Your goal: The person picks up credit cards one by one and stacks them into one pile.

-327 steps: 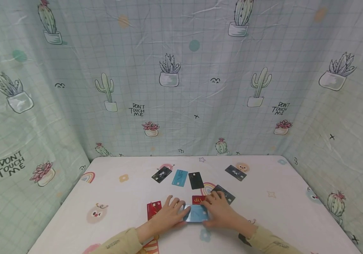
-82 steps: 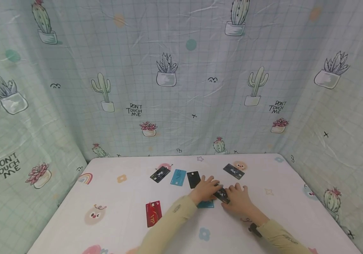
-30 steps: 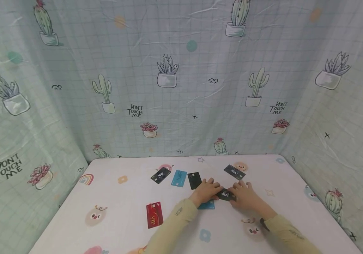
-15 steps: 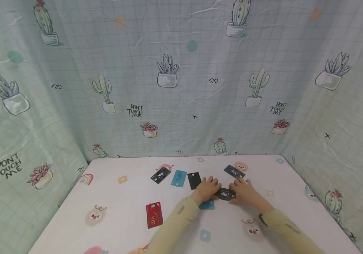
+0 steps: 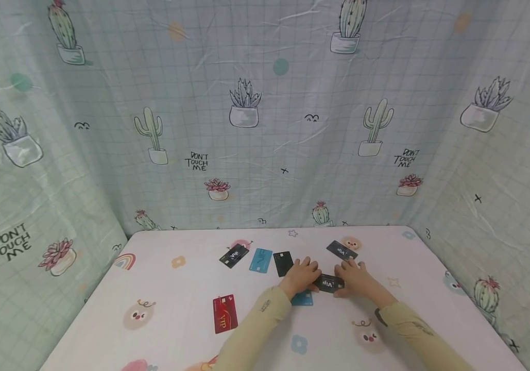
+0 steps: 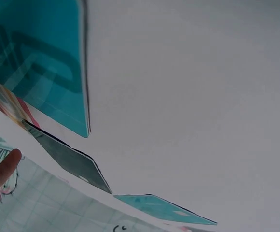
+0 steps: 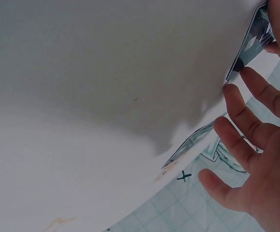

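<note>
Red VIP card (image 5: 225, 314): left of left hand (image 5: 301, 277), beside left sleeve (image 5: 252, 334). White-lettered black card (image 5: 234, 255), then light-blue card (image 5: 260, 260): beyond left hand, leftward. Unlettered black card (image 5: 283, 263): just beside left fingers. Left hand grips left end of Vip card (image 5: 329, 283), task item, black, between both hands. Turquoise card (image 5: 303, 299): on near side of left hand, partly covered. Right hand (image 5: 355, 279) pinches right end. Dark card (image 5: 341, 250): just beyond right fingers.
</note>
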Motion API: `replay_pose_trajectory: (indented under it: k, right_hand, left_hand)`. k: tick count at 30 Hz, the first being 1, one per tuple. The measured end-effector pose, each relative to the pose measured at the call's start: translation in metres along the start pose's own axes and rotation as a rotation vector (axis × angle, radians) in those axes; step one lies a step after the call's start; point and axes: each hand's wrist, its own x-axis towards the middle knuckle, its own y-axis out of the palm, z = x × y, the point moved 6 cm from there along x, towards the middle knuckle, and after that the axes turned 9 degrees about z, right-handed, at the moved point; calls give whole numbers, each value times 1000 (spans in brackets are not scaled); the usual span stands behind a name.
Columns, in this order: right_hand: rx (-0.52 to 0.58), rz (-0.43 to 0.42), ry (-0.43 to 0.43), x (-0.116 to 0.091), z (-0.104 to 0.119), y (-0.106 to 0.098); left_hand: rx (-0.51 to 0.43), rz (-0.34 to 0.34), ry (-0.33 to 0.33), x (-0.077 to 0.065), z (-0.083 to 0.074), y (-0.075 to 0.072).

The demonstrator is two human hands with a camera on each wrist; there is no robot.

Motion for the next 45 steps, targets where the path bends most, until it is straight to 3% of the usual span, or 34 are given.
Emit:
replay_pose_trajectory:
  k: [6, 26, 45]
  right_hand:
    - [2, 77, 60, 3, -2, 2]
    - [113, 66, 48, 0, 1, 0]
    - [97, 121, 110, 5, -3, 4]
  left_hand:
    - [12, -6, 8, 0, 0, -1]
    - [21, 12, 3, 0, -3, -1]
    - [14, -11, 13, -1, -4, -1]
